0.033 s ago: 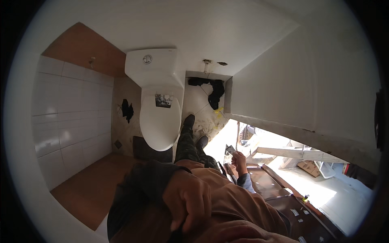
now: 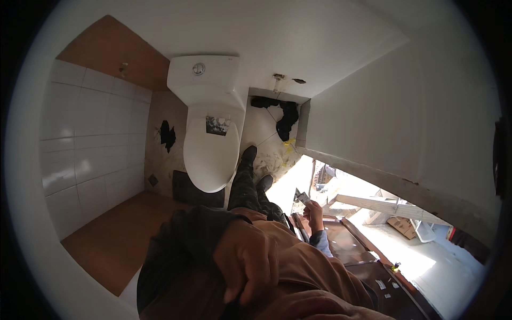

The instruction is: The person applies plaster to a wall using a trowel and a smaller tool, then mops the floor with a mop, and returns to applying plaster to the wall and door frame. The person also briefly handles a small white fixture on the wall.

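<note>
My right hand (image 2: 314,213) pinches a small, flat, dark-and-pale patterned piece (image 2: 303,197), perhaps a packet or a card. It reaches out to the right of my body, beside the open doorway. Close below the camera is my left hand (image 2: 248,261), coming out of a dark sleeve with its fingers curled. Something dark shows at those fingertips, but I cannot make it out. Ahead stands a white toilet (image 2: 212,160) with its lid down. A patterned flat piece (image 2: 217,126) lies on the lid near the hinge.
Black cloth (image 2: 288,117) lies on the tiled floor right of the toilet, and another black scrap (image 2: 167,136) lies left of it. A dark mat (image 2: 194,189) is at the toilet's front. A brown panel (image 2: 362,261) with white scraps is at lower right.
The whole view has shifted slightly, so the toilet sits a little higher in the picture. Both hands keep nearly the same pose, and the right still holds the patterned piece.
</note>
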{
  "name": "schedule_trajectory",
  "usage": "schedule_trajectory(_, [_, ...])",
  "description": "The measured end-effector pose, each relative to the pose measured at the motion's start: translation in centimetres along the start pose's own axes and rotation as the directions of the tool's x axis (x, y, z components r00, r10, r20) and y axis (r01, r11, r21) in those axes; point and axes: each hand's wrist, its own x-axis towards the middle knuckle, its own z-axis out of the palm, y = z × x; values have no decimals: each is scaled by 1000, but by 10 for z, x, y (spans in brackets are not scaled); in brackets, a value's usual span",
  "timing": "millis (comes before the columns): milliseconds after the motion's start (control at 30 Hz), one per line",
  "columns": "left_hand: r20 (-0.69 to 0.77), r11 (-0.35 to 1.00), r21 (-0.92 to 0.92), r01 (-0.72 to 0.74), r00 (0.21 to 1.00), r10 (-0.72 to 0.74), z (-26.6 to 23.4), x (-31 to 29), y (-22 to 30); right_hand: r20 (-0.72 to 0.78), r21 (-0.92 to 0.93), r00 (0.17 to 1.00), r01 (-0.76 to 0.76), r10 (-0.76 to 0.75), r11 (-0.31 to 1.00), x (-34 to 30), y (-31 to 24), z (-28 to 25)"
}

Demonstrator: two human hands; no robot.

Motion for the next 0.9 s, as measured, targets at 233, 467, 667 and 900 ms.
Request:
schedule_trajectory(233, [-132, 998, 12, -55, 990, 56, -61, -68, -1, -42, -52, 994, -108, 106, 993, 10, 25, -6])
schedule_trajectory(467, [-938, 926, -30, 376, -330, 104, -203, -295, -39, -118, -119, 982, -165, 151, 979, 18, 45, -5])
schedule_trajectory(667, [-187, 437, -798, 416, -859, 476, -308, -551, -63, -120, -143, 968, -236, 220, 961, 28, 62, -18])
schedule_trajectory(900, [-146, 422, -826, 375, -864, 483, -331, -560, -48, -200, -208, 963, -219, 178, 953, 33, 64, -30])
